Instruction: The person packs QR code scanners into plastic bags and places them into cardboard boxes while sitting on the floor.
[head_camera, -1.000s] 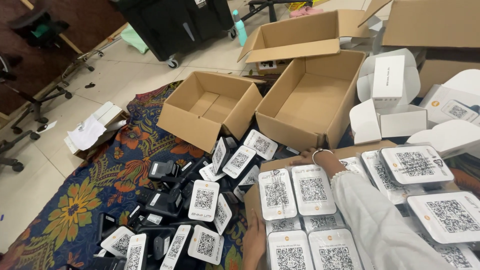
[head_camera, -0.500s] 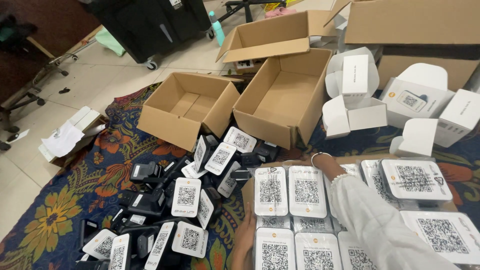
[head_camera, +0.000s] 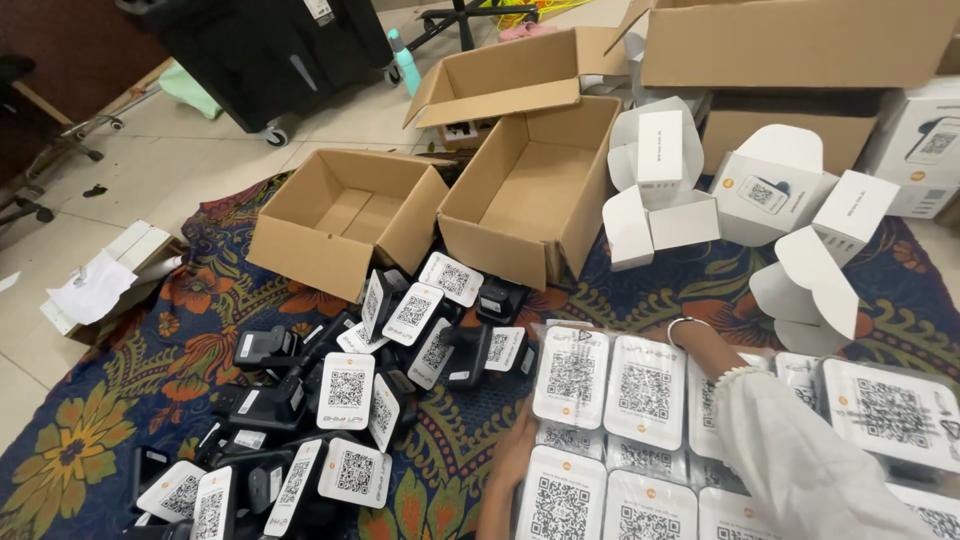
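Head view looks down at a patterned floral rug (head_camera: 120, 420) on the floor, and it's pretty cluttered. Bottom right there's a block of white plastic-wrapped packs (head_camera: 610, 385) with square code labels, laid in rows flat on the rug. Right arm in a white sleeve (head_camera: 810, 470) comes in from the bottom right and reaches over those packs; the right hand (head_camera: 700, 345) itself is mostly tucked behind the top edge of the packs, so I can't tell how open it is or whether it's got hold of anything. You can see a metal bangle (head_camera: 685, 322) and a beaded bracelet (head_camera: 735, 378) at the wrist. Left hand (head_camera: 510, 470) sits at the left edge of the same block, fingers against the side of the packs, looks flat rather than curled round anything, though part of it is hidden.

Just left of the packs is a messy heap of small black devices (head_camera: 270, 400) with white code cards (head_camera: 345, 390) standing or leaning on them, some tipped over. Behind the heap sit two open cardboard boxes (head_camera: 530, 200) side by side, both looking bare inside, with a third open one behind. To the right of those, a few small white cartons (head_camera: 760, 190) with flaps open lie tumbled on the rug. A big closed cardboard box (head_camera: 800, 40) is at the top right, and a black wheeled case (head_camera: 270, 50) at the top left on the tiled floor.
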